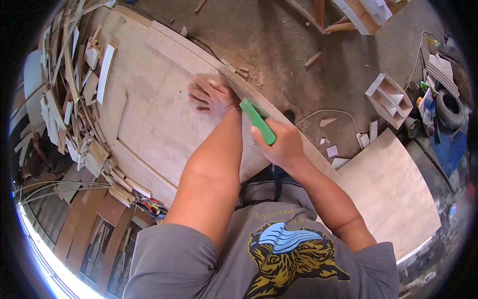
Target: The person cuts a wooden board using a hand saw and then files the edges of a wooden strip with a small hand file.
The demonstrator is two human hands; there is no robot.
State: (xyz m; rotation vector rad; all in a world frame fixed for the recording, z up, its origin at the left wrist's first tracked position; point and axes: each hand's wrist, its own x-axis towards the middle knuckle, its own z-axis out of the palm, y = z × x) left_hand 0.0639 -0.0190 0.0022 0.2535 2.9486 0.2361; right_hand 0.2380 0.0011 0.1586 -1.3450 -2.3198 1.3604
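Observation:
My right hand (285, 142) is closed around the green handle of a handsaw (257, 122). Its dark blade, partly hidden, points away along the edge of a large pale board (164, 109). My left hand (214, 95) lies flat with fingers spread, pressing on a long strip (186, 56) and the board surface just left of the saw. My left forearm crosses over the board's near part and hides some of it.
Piled offcuts (92, 124) crowd the board's left side. A light sheet (388, 184) leans at the right, below a divided wooden box (389, 101) and a tyre (449, 107). Wood scraps and a cable (333, 110) lie on the floor.

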